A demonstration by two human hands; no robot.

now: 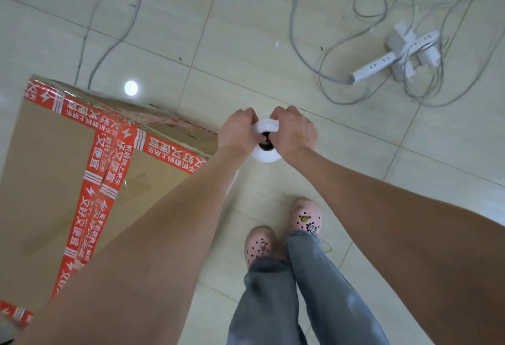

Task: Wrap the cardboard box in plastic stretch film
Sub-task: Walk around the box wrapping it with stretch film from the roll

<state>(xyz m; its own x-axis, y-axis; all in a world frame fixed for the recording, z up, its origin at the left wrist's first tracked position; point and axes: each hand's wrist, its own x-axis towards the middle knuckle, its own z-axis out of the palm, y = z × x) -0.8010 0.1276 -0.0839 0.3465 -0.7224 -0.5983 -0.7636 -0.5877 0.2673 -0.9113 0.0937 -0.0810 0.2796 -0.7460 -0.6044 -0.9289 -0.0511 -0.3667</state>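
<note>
The cardboard box (49,169) stood on the tiled floor (246,44) at the left, crossed by strips of red printed tape (95,200), and glossy stretch film (161,119) lay over its far edge. Just right of the box's far right corner, the left hand (239,131) curled round the upper end of the film roll (266,154). The roll was held on end with its dark core showing. The right hand (293,133) closed on that same end from the other side, so each grip was pinching the roll's white rim. A faint clear sheet showed beside the left forearm, between roll and box. Nearer, pink clogs (306,217) and grey jeans (273,303) stood right of the box. At the far right lay a white power strip (382,63) among loose grey cables (338,80).
</note>
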